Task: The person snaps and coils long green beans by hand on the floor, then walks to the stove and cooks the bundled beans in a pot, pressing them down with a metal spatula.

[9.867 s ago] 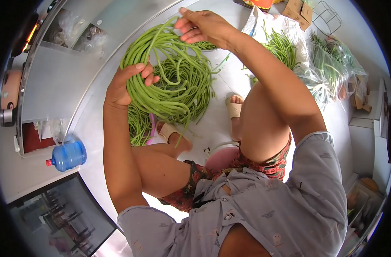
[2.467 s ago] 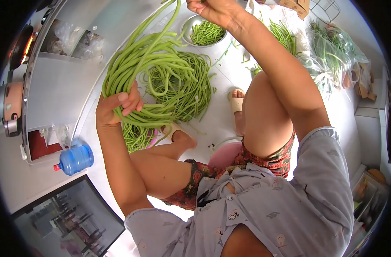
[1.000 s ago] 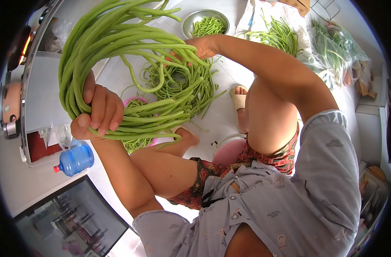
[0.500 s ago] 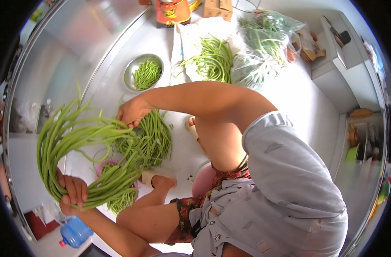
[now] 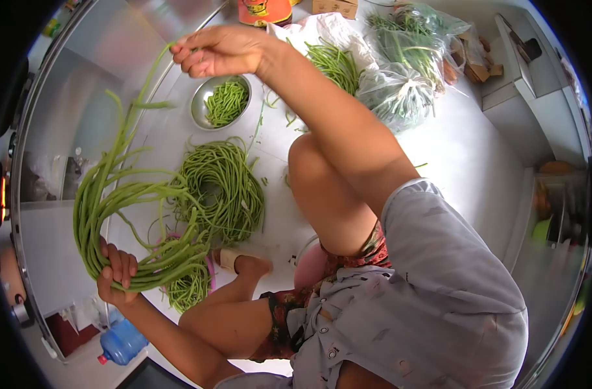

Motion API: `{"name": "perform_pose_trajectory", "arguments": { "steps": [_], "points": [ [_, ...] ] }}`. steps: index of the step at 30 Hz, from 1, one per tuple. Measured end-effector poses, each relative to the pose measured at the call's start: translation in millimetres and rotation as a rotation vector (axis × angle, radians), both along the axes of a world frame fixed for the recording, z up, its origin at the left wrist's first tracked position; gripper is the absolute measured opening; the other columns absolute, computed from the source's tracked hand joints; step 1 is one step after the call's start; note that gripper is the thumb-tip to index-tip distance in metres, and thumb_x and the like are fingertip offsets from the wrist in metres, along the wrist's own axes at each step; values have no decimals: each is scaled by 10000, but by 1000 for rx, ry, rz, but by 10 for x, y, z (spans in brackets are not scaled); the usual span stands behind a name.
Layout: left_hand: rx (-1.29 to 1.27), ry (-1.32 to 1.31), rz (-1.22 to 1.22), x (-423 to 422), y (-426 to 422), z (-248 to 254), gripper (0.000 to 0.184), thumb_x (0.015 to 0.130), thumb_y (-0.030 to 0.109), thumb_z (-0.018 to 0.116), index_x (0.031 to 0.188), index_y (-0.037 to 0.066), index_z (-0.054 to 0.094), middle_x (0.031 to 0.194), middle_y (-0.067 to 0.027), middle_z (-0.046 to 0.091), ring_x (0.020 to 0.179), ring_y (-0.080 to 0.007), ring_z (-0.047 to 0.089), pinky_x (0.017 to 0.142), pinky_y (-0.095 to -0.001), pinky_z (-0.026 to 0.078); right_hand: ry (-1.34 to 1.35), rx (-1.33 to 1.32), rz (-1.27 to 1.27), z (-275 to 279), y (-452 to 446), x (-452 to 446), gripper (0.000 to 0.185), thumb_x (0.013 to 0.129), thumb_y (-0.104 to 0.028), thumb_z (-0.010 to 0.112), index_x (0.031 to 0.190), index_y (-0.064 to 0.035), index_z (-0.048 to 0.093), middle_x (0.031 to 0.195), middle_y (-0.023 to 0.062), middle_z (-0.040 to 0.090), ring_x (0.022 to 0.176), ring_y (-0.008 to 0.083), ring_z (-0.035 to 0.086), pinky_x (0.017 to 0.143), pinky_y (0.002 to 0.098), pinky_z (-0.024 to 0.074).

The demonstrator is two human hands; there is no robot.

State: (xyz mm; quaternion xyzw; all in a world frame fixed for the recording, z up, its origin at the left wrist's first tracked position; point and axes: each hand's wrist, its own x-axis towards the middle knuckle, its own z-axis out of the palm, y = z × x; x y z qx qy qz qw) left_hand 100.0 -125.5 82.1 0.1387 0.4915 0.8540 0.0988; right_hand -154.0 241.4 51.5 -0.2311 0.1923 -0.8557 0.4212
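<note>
My left hand (image 5: 119,271) is wrapped round a thick curved bundle of long green beans (image 5: 92,211) at the left. High above it, my right hand (image 5: 178,50) pinches the tip of one long bean that stretches up from the bundle. A coiled pile of long beans (image 5: 234,188) lies on the floor to the right of the bundle. Below that pile, a pink-rimmed container (image 5: 212,275) holds more thin beans, partly behind the held bundle. The metal bowl (image 5: 197,107) under my right forearm's side holds short cut bean pieces (image 5: 226,104).
Long beans (image 5: 335,65) lie on a white sack (image 5: 319,29) at the top, beside plastic bags of greens (image 5: 403,84). A cardboard box (image 5: 335,8) and a red-orange package (image 5: 263,11) are behind. A blue water bottle (image 5: 123,341) lies lower left, near a cabinet (image 5: 62,253).
My right hand has moved up from beside the coiled pile, drawing one bean's end upward. My left hand keeps its hold on the bundle. Earlier, the view swung towards the right.
</note>
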Motion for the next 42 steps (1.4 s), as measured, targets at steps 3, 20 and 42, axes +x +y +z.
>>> {"name": "perform_pose_trajectory", "arguments": {
  "steps": [3,20,42],
  "points": [
    [-14,-31,46,-31,-54,-30,327,850,72,618,1094,18,409,643,1,427,471,-89,412,575,-257,409,158,30,-75,372,124,350,115,975,-74,504,948,22,562,818,9,470,662,80,389,613,216,382],
    [-585,-301,575,144,-426,-284,186,835,69,662,994,36,574,732,-47,563,590,-134,521,719,-343,537,1049,2225,-721,-2712,2085,-1500,722,788,-408,665,1315,44,466,1210,295,595,1152,416,567,996,458,440],
    [-1728,-250,788,1416,-1728,-1709,680,710,126,737,1347,119,499,997,-172,679,898,-365,648,788,-442,513,1055,1645,-425,-1188,175,-356,622,946,-307,604,1495,-189,339,1481,199,384,1358,279,388,955,379,437]
  ]
}}
